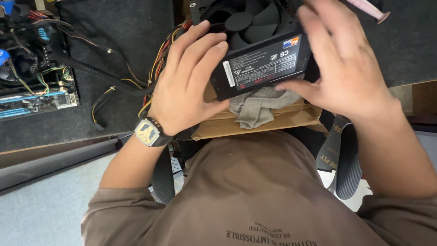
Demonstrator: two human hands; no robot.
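— Brown shirt (255,191) fills the bottom, closest to the lens. What do the hands have?

— Both are on a black power supply (259,50) with a fan grille, held over a cardboard box (282,119). The left hand (189,86), wearing a wristwatch (148,132), has its grip closed on the near left corner, fingers on top. The right hand (341,68) clasps the right side.

— Anything beneath?

— A grey cloth (255,107) lies on the box. A motherboard (32,73) sits far left on the dark worktop (114,36).
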